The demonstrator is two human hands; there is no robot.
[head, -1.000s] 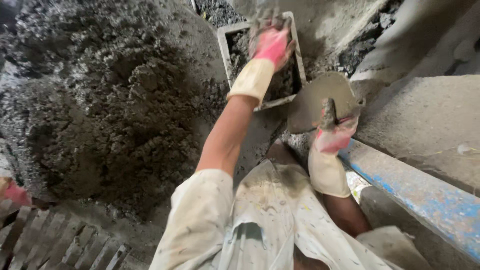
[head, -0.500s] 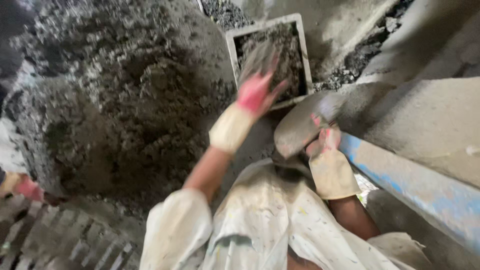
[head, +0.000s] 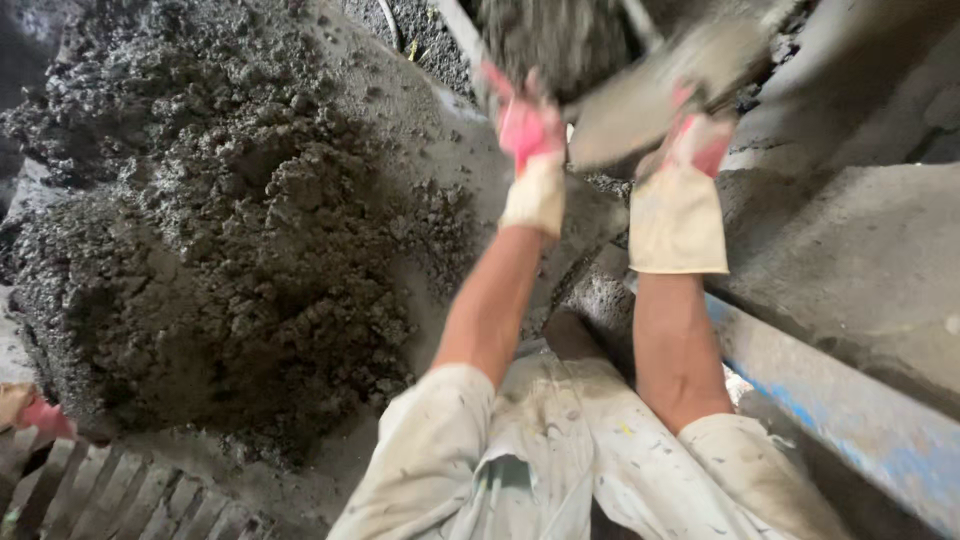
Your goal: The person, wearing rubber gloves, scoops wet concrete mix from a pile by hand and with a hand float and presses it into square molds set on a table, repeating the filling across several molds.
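At top centre of the head view, the left hand [head: 528, 135] is up in a pink-and-cream work glove, fingers spread fairly wide and pointing up, palm toward the grey mix piled in the mould box [head: 560, 45]. Fingertips meet the mix at the box's near edge; blur hides whether they press in or only touch. Not gripping anything that shows.

Just right of it, the right hand [head: 690, 150], same kind of glove, is closed round the handle of a trowel [head: 660, 95]. The flat cement-caked blade is tilted, running from the glove up toward the top right, its lower edge just beside the left hand. The blade is motion-blurred, so I cannot tell if it carries any mix.

Both bare forearms run down to white, cement-spattered sleeves at the bottom centre.

Further out: a big heap of wet grey mortar [head: 230, 230] fills the left half, well apart from both hands. A blue-painted metal beam [head: 850, 410] crosses the lower right, under a grey concrete slab [head: 860, 240]. Ribbed slats [head: 110, 500] sit at the bottom left corner.
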